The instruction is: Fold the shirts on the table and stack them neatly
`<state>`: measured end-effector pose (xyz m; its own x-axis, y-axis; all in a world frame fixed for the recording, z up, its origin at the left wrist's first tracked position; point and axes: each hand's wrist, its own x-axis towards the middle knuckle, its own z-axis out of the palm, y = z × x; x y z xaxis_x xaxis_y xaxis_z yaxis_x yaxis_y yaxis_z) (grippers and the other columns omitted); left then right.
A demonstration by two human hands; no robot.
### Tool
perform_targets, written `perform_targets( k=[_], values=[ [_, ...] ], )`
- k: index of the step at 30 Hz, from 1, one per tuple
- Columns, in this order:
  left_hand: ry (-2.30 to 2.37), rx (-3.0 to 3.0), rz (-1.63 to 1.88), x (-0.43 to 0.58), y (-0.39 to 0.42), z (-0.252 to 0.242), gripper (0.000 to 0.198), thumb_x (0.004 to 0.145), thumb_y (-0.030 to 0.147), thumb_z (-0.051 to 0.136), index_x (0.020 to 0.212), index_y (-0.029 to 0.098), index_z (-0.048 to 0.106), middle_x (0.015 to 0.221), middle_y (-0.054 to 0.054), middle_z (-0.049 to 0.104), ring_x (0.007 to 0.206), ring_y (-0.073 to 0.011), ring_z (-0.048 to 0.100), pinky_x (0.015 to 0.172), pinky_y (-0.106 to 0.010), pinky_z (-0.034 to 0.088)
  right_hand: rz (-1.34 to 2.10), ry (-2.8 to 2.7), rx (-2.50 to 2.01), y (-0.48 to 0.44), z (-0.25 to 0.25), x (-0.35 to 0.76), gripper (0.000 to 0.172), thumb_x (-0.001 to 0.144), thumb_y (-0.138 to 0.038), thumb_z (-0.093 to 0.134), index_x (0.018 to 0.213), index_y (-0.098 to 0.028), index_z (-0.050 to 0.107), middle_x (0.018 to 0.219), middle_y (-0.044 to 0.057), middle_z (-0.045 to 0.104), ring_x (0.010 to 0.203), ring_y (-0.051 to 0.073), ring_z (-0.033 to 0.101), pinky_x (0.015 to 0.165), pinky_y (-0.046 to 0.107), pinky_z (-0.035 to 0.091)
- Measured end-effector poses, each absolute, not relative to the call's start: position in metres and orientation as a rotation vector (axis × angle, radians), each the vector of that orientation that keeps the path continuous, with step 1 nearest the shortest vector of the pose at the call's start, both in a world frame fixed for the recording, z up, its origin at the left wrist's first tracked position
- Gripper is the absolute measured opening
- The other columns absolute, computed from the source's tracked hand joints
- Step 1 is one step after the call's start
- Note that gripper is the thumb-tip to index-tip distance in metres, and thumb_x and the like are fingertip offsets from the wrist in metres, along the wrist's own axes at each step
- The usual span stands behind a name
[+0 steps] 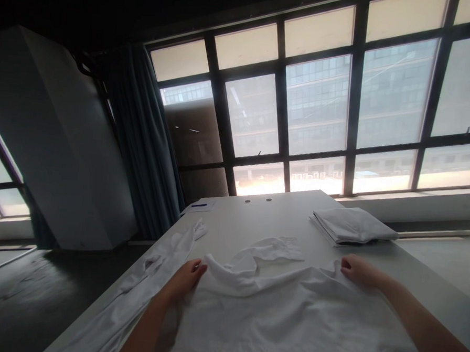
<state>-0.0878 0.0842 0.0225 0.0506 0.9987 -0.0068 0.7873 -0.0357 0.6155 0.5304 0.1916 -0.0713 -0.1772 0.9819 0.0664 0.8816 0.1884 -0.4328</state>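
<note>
A white shirt (291,310) is spread across the near part of the white table, with small buttons faintly visible near the bottom of the view. My left hand (185,279) pinches its upper left edge, thumb and fingers closed on the cloth. On the other side, my right hand (359,272) grips the upper right edge in the same way. Between the hands the cloth sags in soft folds. Beyond that edge lies a crumpled sleeve-like piece of white cloth (276,247), flat on the table.
Rumpled white cloth (151,276) runs along the table's left edge. Folded white fabric (354,224) lies at the right. A blue pen (199,205) rests on paper at the far left corner. The white table (272,220) reaches toward large windows; a dark blue curtain (143,129) hangs left.
</note>
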Motion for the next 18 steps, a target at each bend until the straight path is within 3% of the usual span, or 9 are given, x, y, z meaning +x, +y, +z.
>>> perform_targets(
  k=[3, 6, 8, 12, 16, 18],
  values=[
    [2.049, 1.926, 0.56, -0.093, 0.087, 0.016, 0.042, 0.098, 0.053, 0.037, 0.101, 0.019, 0.062, 0.104, -0.007, 0.072, 0.102, -0.0264, 0.066, 0.084, -0.03, 0.047, 0.394, -2.108, -1.756, 0.189, -0.07, 0.519, 0.034, 0.082, -0.049, 0.058, 0.097, -0.02, 0.065, 0.09, 0.01, 0.071, 0.081, 0.026, 0.066, 0.076, 0.033, 0.048],
    [2.266, 1.867, 0.462, -0.095, 0.088, 0.006, 0.025, 0.096, 0.039, 0.043, 0.096, 0.02, 0.06, 0.098, -0.008, 0.073, 0.099, -0.0264, 0.067, 0.082, -0.031, 0.045, 0.372, -2.097, -1.747, 0.185, -0.072, 0.509, 0.044, 0.085, -0.052, 0.054, 0.115, -0.021, 0.062, 0.103, 0.011, 0.073, 0.095, 0.028, 0.068, 0.083, 0.035, 0.049],
    [2.369, 1.855, 0.381, -0.094, 0.088, -0.002, 0.018, 0.094, 0.035, 0.048, 0.092, 0.021, 0.059, 0.095, -0.008, 0.072, 0.094, -0.0256, 0.067, 0.078, -0.031, 0.044, 0.344, -2.086, -1.753, 0.182, -0.074, 0.503, 0.036, 0.085, -0.046, 0.053, 0.108, -0.02, 0.065, 0.104, 0.012, 0.072, 0.099, 0.028, 0.067, 0.087, 0.036, 0.047],
    [2.457, 1.901, 0.264, -0.089, 0.086, -0.011, 0.011, 0.093, 0.029, 0.051, 0.093, 0.022, 0.059, 0.097, -0.007, 0.071, 0.093, -0.0241, 0.066, 0.076, -0.03, 0.043, 0.286, -2.04, -1.752, 0.184, -0.073, 0.495, 0.024, 0.085, -0.04, 0.052, 0.084, -0.02, 0.064, 0.093, 0.012, 0.07, 0.089, 0.026, 0.066, 0.084, 0.034, 0.046],
    [2.518, 1.987, 0.261, -0.084, 0.083, -0.004, 0.008, 0.091, 0.022, 0.051, 0.094, 0.02, 0.058, 0.102, -0.008, 0.066, 0.097, -0.0248, 0.062, 0.084, -0.033, 0.044, 0.232, -1.895, -1.755, 0.191, -0.065, 0.494, 0.027, 0.092, -0.035, 0.039, 0.095, -0.02, 0.061, 0.087, 0.011, 0.07, 0.083, 0.024, 0.067, 0.076, 0.031, 0.046],
    [2.524, 2.063, 0.313, -0.078, 0.081, 0.002, 0.017, 0.09, 0.014, 0.047, 0.102, 0.018, 0.058, 0.11, -0.012, 0.062, 0.107, -0.0273, 0.058, 0.093, -0.037, 0.041, 0.183, -1.799, -1.774, 0.194, -0.059, 0.497, 0.032, 0.093, -0.034, 0.035, 0.109, -0.019, 0.059, 0.092, 0.011, 0.07, 0.087, 0.024, 0.067, 0.077, 0.03, 0.046]
  ],
)
